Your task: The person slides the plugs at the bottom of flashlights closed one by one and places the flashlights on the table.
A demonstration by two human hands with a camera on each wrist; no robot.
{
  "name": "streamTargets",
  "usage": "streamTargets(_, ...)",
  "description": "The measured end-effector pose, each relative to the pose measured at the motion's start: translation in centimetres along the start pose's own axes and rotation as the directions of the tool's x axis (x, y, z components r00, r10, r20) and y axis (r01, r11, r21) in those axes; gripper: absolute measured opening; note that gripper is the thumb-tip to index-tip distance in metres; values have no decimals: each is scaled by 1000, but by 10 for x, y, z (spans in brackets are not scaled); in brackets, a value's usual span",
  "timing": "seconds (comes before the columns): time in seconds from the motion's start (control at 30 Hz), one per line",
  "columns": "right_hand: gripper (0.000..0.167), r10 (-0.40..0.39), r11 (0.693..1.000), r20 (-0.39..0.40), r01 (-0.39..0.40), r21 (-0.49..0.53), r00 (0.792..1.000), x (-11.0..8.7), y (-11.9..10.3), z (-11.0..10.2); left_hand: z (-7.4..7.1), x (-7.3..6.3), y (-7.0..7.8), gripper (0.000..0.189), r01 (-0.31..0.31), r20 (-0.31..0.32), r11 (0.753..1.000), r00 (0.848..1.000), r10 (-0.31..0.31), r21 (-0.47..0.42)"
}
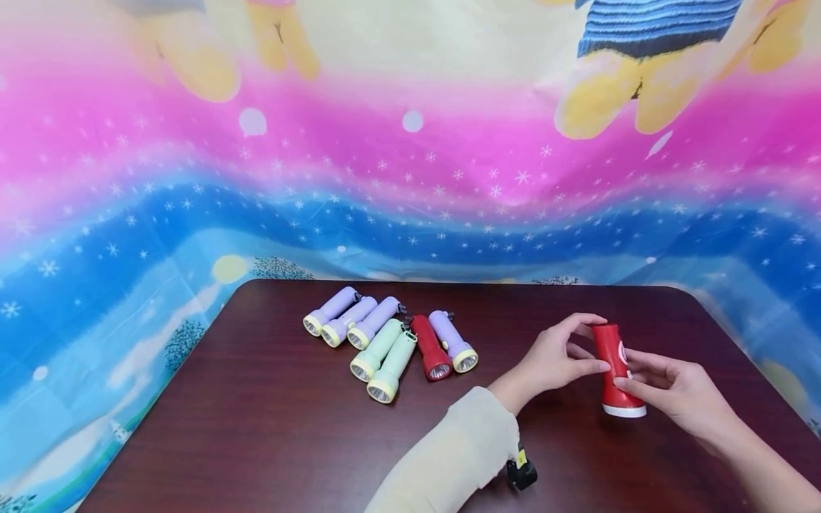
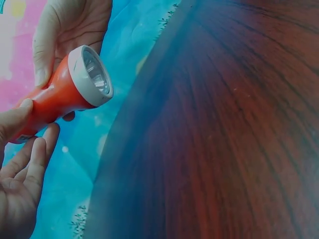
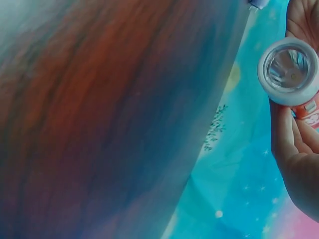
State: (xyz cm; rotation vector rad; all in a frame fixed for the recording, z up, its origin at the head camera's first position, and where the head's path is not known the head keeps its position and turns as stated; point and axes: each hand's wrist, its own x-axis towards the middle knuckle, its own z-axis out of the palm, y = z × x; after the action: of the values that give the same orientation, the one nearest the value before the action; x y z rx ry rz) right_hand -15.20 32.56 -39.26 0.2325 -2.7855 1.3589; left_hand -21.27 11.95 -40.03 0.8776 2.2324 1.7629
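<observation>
A red flashlight [image 1: 614,367] with a white rim is held above the right part of the table, lens end down. My left hand [image 1: 556,356] grips its upper tail end from the left, thumb on the near side. From the right, my right hand [image 1: 689,395] holds the body lower down, near the head. In the left wrist view the flashlight [image 2: 55,99] shows its clear lens, with the left hand [image 2: 20,199] at the tail end and the right hand [image 2: 75,25] by the rim. The lens [image 3: 289,72] faces the camera in the right wrist view, above the right hand [image 3: 299,159].
Several purple flashlights [image 1: 380,320], two pale green flashlights [image 1: 393,367] and a dark red flashlight [image 1: 428,345] lie grouped on the dark wooden table [image 1: 256,427]. Behind the table hangs a colourful printed cloth [image 1: 385,178]. A black device [image 1: 522,472] is by the left wrist.
</observation>
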Motion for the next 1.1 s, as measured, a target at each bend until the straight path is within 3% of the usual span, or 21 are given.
streamTargets(0.17,60,69,996,96,-62,-68,993,0,7,-4,8,2,-6,60,60,4,998,998,-60,28)
streamTargets(0.4,63,145,988,235,-130,-79,961,-1,16,-10,20,2,-10,57,126,-6,983,992,-127,136)
streamTargets(0.63,59,64,995,342,-87,53,937,-3,37,-14,28,2,-13,51,163,-10,971,986,-164,176)
streamTargets(0.83,53,6,976,408,-94,195,913,-2,48,-17,31,2,-14,49,207,-42,963,978,-202,174)
streamTargets(0.97,42,-6,971,405,-92,222,914,-1,49,-17,32,2,-17,48,241,-74,958,970,-232,156)
streamTargets(1.1,43,0,972,388,-92,218,922,0,50,-16,34,3,-21,47,272,-101,951,961,-259,145)
